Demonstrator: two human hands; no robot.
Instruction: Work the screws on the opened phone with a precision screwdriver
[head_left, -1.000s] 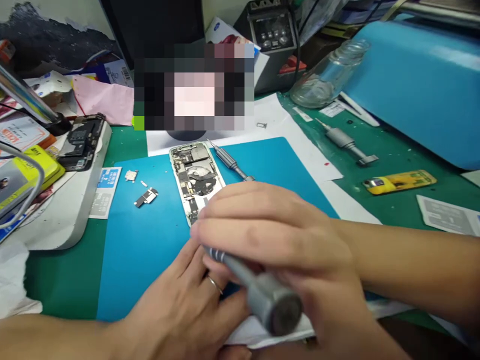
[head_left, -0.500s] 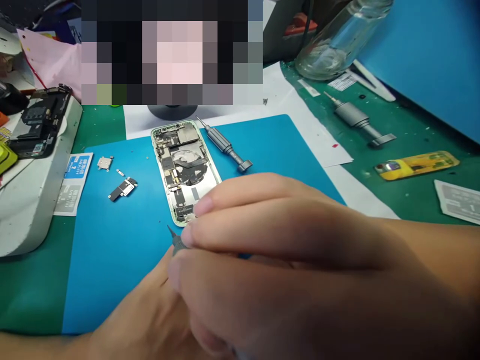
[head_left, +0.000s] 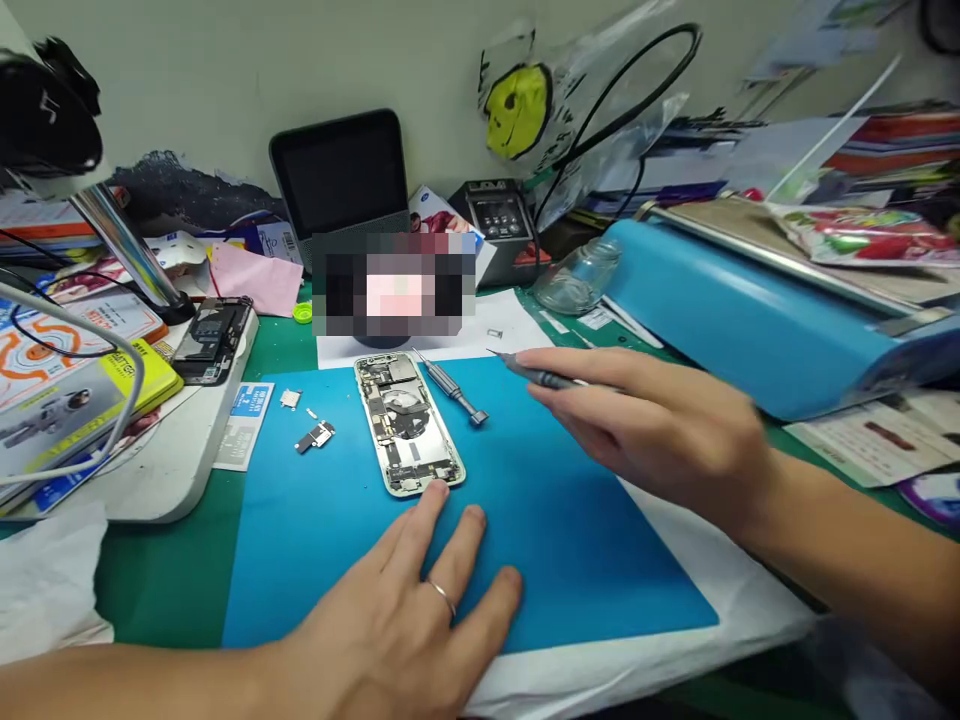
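Observation:
An opened phone (head_left: 411, 450) lies on the blue mat (head_left: 577, 540) with its inner parts bare. My left hand (head_left: 420, 590) rests on the mat, fingers spread, one fingertip at the phone's lower edge. Over the mat's far right part, my right hand (head_left: 645, 400) grips grey fine-tipped tweezers (head_left: 551, 379). Their tip points left, close to a small frame-like metal piece (head_left: 495, 333) on the white paper. A grey screwdriver (head_left: 450, 385) lies right of the phone. To the left are a metal shield piece (head_left: 291, 399) and a black-and-silver part (head_left: 315, 437).
Left stands a white stand (head_left: 180, 490) with another opened phone (head_left: 214, 340) and boxes. A blue machine (head_left: 720, 320) and a glass jar (head_left: 581, 275) are at the right. Behind the mat are a dark screen (head_left: 341, 175) and a black box (head_left: 495, 215).
The view has drawn back and up. My hands, together below the phone before, are now apart: the right has moved right with the tweezers, the left shows spread on the mat.

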